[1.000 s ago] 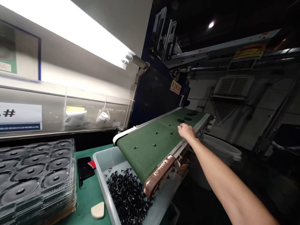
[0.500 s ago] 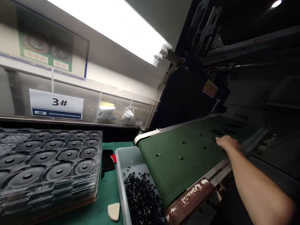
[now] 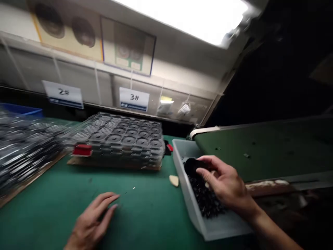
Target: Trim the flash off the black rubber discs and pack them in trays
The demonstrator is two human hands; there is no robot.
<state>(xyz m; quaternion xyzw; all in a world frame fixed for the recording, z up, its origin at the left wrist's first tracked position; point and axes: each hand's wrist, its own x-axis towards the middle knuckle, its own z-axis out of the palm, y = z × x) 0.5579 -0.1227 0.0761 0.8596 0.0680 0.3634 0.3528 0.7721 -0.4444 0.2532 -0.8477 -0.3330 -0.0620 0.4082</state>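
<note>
Right hand (image 3: 225, 182) is nearer, fingers (image 3: 208, 172) curled and pinching a black rounded piece (image 3: 193, 166) at lower right, long axis blurred, above black pins (image 3: 206, 198) in the white bin (image 3: 186, 187). Left hand (image 3: 92, 222) lies open on the green mat (image 3: 145, 208), well apart.

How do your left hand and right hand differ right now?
Your left hand is open and empty over the green mat, away from the bin. Your right hand is curled around a black round piece, above the black parts in the white plastic bin. Both hands are bare.
</note>
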